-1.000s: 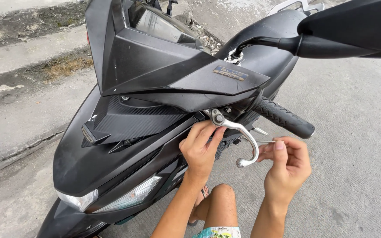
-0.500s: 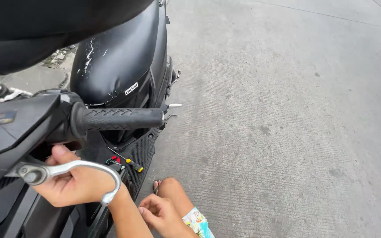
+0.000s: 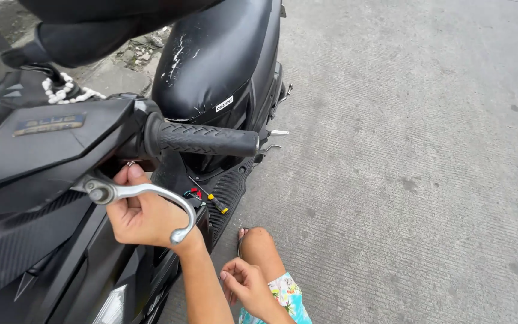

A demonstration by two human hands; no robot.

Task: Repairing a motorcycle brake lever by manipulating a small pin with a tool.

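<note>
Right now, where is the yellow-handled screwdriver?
In the head view, the screwdriver lies on the scooter's black footboard, left of centre, below the handlebar grip, just right of the silver brake lever and the left hand.
</note>
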